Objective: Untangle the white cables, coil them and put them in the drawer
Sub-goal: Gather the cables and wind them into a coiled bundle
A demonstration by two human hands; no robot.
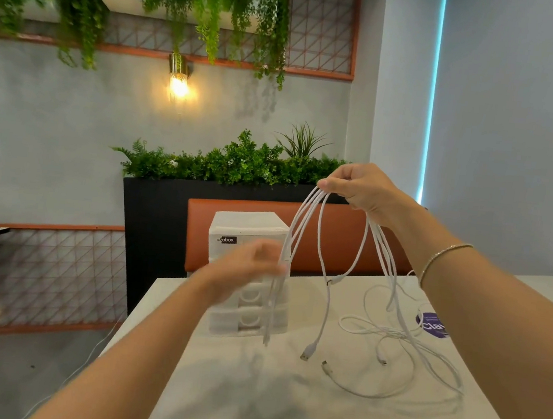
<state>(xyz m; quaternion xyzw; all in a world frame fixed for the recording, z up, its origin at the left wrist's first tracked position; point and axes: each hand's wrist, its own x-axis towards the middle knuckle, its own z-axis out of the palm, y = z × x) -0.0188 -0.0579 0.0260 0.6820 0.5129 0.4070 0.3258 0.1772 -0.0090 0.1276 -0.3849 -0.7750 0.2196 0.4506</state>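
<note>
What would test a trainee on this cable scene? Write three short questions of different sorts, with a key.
1. True or false: the right hand holds the bundle of thin white cables raised above the pale table top.
2. Which lies on the table beside the loose cable loops? A) a round purple sticker B) a red mug C) a black phone
3. Fill in: the small white plastic drawer unit stands at the table's ____ edge, behind the blurred left hand.

Key: 1 true; 2 A; 3 far
</note>
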